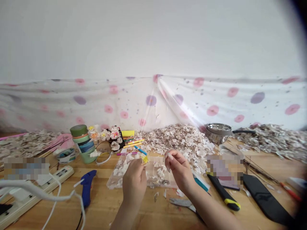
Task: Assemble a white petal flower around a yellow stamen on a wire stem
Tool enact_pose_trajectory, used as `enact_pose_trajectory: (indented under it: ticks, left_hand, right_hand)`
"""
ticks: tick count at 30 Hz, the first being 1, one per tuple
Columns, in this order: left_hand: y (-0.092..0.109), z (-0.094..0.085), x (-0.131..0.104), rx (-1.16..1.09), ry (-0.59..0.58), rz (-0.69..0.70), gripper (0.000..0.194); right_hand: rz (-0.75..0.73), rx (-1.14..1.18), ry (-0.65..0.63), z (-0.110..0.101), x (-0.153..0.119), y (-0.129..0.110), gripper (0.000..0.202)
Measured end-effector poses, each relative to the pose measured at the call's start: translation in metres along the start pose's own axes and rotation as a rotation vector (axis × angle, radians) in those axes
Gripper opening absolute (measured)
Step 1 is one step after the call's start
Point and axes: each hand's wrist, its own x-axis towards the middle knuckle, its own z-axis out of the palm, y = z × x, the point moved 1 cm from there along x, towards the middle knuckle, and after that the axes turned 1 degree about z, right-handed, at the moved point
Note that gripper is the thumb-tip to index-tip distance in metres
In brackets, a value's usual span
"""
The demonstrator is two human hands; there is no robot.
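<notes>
My left hand (134,179) is closed in a pinch on a small yellow flower centre (145,159) that sticks out past the fingertips. My right hand (179,171) faces it a short way to the right, its thumb and fingers pressed together; what they hold, if anything, is too small to make out. Beneath both hands lies a clear compartment box (110,182) with white petal-like pieces (122,166) in its left part and small whitish bits (160,174) in its middle. A pair of scissors (181,202) lies below my right forearm.
A large heap of whitish flakes (178,139) spreads behind the box. Left are a blue glue gun (87,188), a power strip (63,174), a green container (82,143) and finished flowers (115,133). Right are metal bowls (218,132), a black-and-yellow cutter (222,190) and a black flat object (263,198).
</notes>
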Motion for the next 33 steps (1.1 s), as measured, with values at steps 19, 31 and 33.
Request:
enact_pose_trajectory:
  ticks: [19,31,33]
  left_hand:
    - [-0.001,0.021,0.093,-0.288,-0.174,0.146,0.03]
    - [0.026,0.03,0.069,-0.811,-0.784,-0.133,0.031]
    - [0.018,0.033,0.07,-0.755,-0.676,-0.189,0.029]
  right_hand:
    - [-0.507,-0.089,0.179,-0.062,0.008,-0.119,0.035]
    - [-0.116,-0.527,-0.445,-0.052,0.016,-0.086,0.03]
    - [0.055,-0.528,-0.62,-0.038,0.02,-0.062,0.044]
